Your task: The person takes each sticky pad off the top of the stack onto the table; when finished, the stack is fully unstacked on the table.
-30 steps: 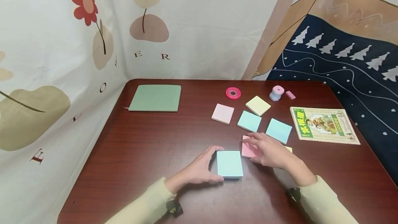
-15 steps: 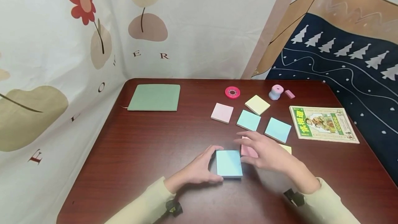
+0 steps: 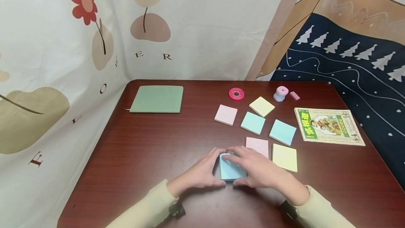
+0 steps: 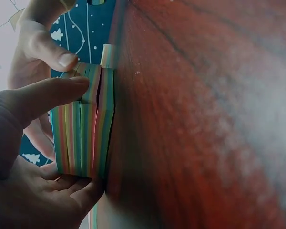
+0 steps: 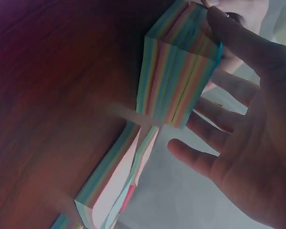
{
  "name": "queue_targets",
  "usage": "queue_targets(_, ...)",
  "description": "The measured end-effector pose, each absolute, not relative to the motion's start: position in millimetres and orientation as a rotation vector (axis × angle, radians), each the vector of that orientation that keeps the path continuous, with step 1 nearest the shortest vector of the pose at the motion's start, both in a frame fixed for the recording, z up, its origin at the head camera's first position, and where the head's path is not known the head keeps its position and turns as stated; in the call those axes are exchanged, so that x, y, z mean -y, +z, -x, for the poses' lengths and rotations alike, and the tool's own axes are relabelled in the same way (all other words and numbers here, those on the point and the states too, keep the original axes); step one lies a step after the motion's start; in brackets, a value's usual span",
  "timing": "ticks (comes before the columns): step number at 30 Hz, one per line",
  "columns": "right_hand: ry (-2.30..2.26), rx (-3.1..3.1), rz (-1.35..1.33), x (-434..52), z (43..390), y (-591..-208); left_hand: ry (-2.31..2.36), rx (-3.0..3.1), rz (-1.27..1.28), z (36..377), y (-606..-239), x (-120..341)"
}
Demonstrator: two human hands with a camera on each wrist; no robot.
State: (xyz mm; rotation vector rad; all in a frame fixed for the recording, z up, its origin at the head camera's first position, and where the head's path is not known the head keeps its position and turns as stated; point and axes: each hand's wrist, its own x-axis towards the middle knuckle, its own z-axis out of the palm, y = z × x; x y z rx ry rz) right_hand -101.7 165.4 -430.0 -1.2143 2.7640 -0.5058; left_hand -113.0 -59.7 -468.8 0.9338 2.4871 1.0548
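A thick stack of sticky-note pads (image 3: pixel 228 170), blue on top with multicoloured layered sides (image 4: pixel 81 138), sits low at the front middle of the table. My left hand (image 3: pixel 204 171) holds it from the left, thumb at the near edge and fingers at the far edge. From the right, my right hand (image 3: pixel 257 166) spans the same stack, its thumb by the near edge and fingers reaching over the top and far side. In the right wrist view its thumb meets the stack (image 5: pixel 176 76) while the other fingers spread behind. Beside it lie a pink pad (image 3: pixel 257 145) and a yellow pad (image 3: pixel 284 157).
Farther back lie another pink pad (image 3: pixel 226 114), a yellow pad (image 3: pixel 261 106) and two blue pads, one (image 3: pixel 253 122) left of the other (image 3: pixel 283 132). Around them are a red tape roll (image 3: pixel 236 94), a pink-and-blue spool-shaped object (image 3: pixel 280 94), a pink block (image 3: pixel 295 95), a picture booklet (image 3: pixel 329 126) and a green notebook (image 3: pixel 157 99).
My right hand has moved left from over the pink pad onto the blue-topped stack, uncovering the pink and yellow pads. My left hand has stayed at the stack.
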Motion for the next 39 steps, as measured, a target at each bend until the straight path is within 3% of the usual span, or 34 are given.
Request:
queue_targets(12, -0.472, -2.777, 1.158, -162.9, 101.1, -432.7, 1.045, -2.501, -0.942, 113.3, -471.1, 59.7)
queue_targets(20, -0.514, -2.763, 1.116, -175.0, 105.5, -414.3, 1.033, -2.504, -0.922, 113.5, -471.1, 59.0)
queue_targets(28, -0.747, -2.827, 0.969, -187.6, 140.0, -389.3, 1.018, -2.509, -0.937, 113.9, -471.5, 58.8)
queue_targets(39, -0.557, -2.901, 0.923, -159.6, 185.3, -423.0, 1.002, -2.496, -0.955, 113.7, -469.6, 60.7)
